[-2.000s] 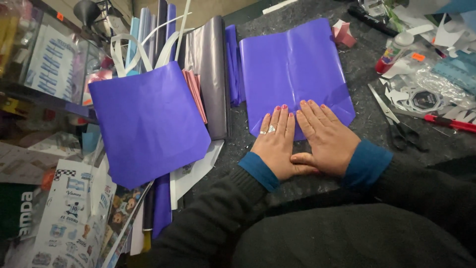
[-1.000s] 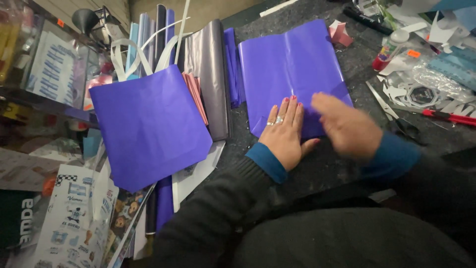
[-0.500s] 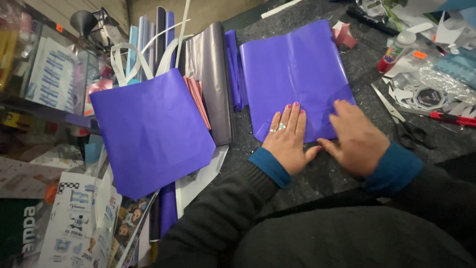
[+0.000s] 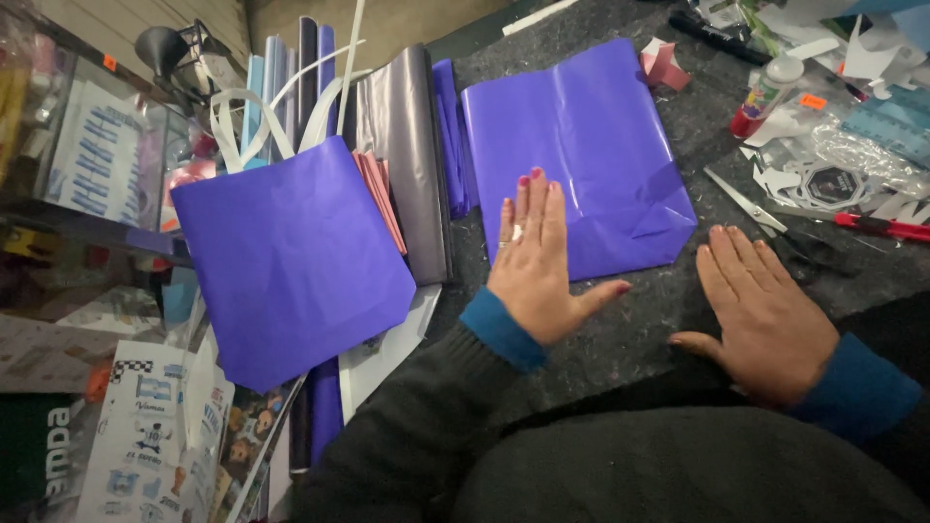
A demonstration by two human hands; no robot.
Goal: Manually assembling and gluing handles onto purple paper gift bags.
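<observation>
A: Head view: what are the hands doing?

B: The left hand (image 4: 536,266) lies flat, fingers together and thumb out, pressing on the near left edge of the purple sheet (image 4: 581,145). The right hand (image 4: 765,315) is also flat and open, but it rests on the dark felt mat (image 4: 639,329) just beside the sheet's near right corner, holding nothing.

A: How far along does the folding look?

B: I'd judge it partway. The sheet lies flat on the mat with a crease down its middle, and its near right corner is turned in at a slant. The near left corner is under the palm, so I cannot tell its state.

A: And the material?

B: Thin and glossy, with soft wrinkles that catch the light. The mat looks fuzzy and speckled with lint.

A: What lies around it?

B: Left of the sheet is a grey roll (image 4: 412,145), then a second purple sheet (image 4: 291,261) atop stacked papers. To the right are scissors (image 4: 775,218), white paper scraps and a glue bottle (image 4: 765,92).
</observation>
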